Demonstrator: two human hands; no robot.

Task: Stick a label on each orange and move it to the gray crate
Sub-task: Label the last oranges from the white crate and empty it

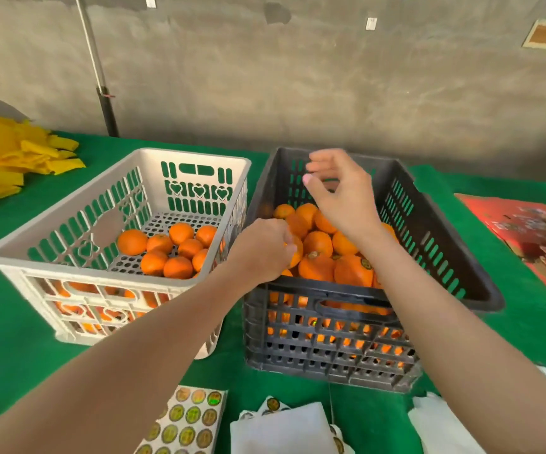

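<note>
The left hand grips an orange just inside the near left corner of the dark gray crate, low over the labelled pile. The right hand hovers above the crate's middle, fingers loosely apart, holding nothing I can see. No label shows on the held fruit, as the fingers hide most of it. If it is let go unlabelled, it would be lost among the finished oranges. The label sheet lies on the bench, in front of the crate.
</note>
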